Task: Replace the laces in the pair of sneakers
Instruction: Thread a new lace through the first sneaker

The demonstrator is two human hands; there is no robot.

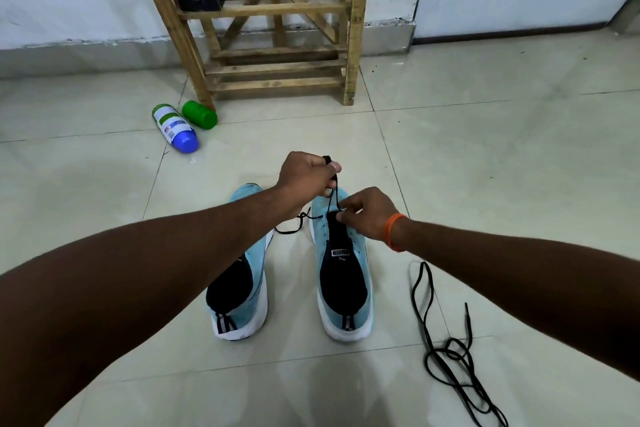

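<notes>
I had my left hand (306,177) raised above the toe of the right-hand sneaker (346,288), fingers curled tight round the gathered end of a black lace (333,196) and drawing it taut upward. My right hand (369,215) sat lower, thumb and fingertips pinching that same lace where it met the front eyelets, at the top of the dark tongue. On my feed I could not tell whether the lace ran through the lowest eyelet or only lay across it, because the fingers covered that spot. Its other end trailed on the tiles between the two toes, toward the left-hand sneaker (239,288) standing just beside its mate. A second lace (446,350) lay in a loose tangle on the floor to the right, well apart from the shoes.

To do this step well, I judged the pull should stay gentle, so the light shoe would not lift or skid. The lower hand should steady the eyelet row and keep the lace flat, not twisted. Both ends wanted evening out before the first crossing.
</notes>
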